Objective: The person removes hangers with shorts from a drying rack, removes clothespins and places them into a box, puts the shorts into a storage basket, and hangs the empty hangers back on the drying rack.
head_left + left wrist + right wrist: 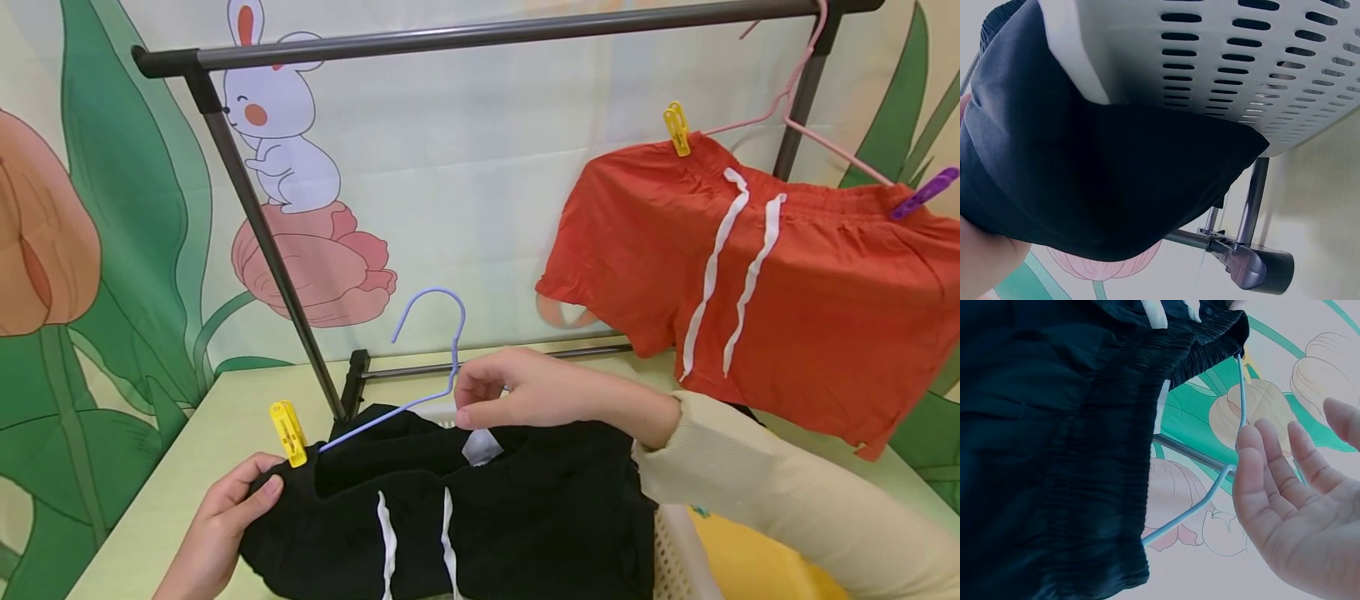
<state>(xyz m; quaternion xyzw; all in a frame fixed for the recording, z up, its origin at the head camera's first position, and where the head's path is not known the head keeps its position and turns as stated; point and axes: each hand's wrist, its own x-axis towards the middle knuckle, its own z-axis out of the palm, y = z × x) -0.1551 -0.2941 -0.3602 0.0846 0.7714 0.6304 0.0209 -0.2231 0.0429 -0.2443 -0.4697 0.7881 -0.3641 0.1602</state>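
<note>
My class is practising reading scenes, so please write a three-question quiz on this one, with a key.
1. True or false: the black shorts hang from the rack.
2. The clip on the black shorts is: A) purple; B) yellow; C) green.
3. Which hand grips the black shorts?

Key: 1. False; the blue hanger is not on the rack. 2. B. 3. The left hand.
</note>
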